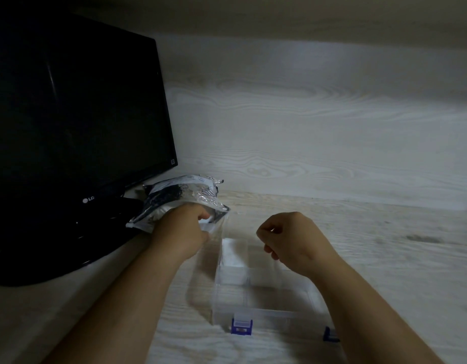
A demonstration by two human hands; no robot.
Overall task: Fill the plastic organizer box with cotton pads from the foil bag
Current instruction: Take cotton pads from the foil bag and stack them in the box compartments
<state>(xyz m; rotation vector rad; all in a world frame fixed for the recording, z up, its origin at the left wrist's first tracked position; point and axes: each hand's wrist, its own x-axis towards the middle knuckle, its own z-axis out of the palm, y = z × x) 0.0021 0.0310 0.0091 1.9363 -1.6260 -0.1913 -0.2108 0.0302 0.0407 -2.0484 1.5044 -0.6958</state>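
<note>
Foil bag [180, 198] sits beside the monitor [69, 114], left hand [185, 229] gripping its mouth. Right hand [290, 240] hovers curled over the clear box [266, 313]; can't tell whether it holds anything. Pads [233, 252] lie in its far-left compartment.

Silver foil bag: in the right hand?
No, left hand grips the silver foil bag; right hand is over the clear plastic box.

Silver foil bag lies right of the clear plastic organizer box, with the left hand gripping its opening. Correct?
Not quite. The head view shows the silver foil bag lying left of the clear plastic organizer box, beside the black monitor. The left hand does grip its opening, as you said.
</note>
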